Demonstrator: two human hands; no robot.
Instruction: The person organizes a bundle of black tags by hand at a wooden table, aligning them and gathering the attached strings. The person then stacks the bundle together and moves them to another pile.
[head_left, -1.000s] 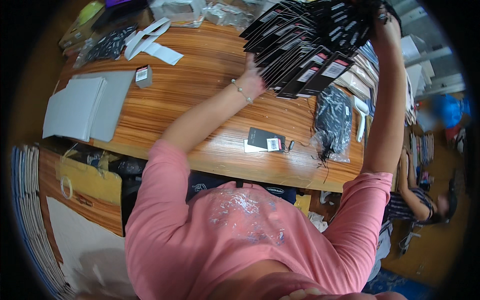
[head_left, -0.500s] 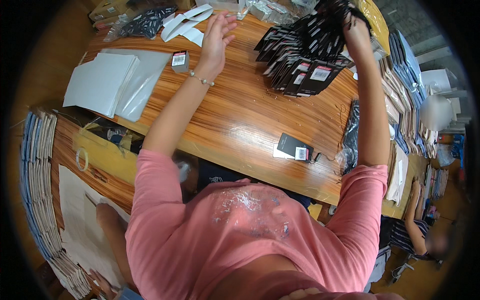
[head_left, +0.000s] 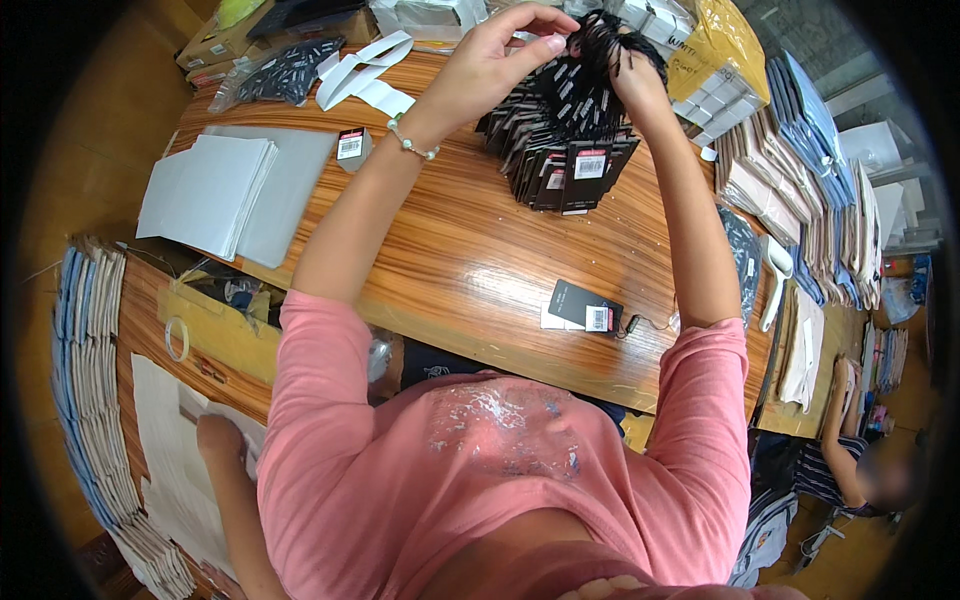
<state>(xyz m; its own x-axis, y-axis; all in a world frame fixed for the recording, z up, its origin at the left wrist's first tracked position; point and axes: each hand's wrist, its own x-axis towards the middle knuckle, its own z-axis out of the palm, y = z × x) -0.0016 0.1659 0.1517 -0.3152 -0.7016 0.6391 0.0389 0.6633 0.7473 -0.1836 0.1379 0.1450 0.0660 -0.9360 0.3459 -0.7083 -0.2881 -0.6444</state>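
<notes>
A thick bunch of black hang tags (head_left: 548, 170) with white and red labels hangs over the far part of the wooden table. Its black strings (head_left: 603, 45) are gathered at the top, gripped from the right by my right hand (head_left: 638, 82). From the left, my left hand (head_left: 505, 58) reaches the same strings with thumb and forefinger curled in a pinch at their edge. What lies between those fingertips is partly hidden. Nearer me, a loose black hang tag (head_left: 588, 304) with its string lies on a white card near the front edge.
White sheets (head_left: 205, 190) and a small labelled box (head_left: 353, 148) lie left. A white strip (head_left: 365, 80) and bagged dark tags (head_left: 290, 72) sit behind. Folded garments (head_left: 770, 175), a yellow-taped package (head_left: 725, 70) and a white handheld tool (head_left: 774, 280) are right. Other people work at both sides.
My right hand has brought the tag bunch leftward and somewhat nearer. My left hand, spread and apart before, has moved right to the strings and curled its fingers.
</notes>
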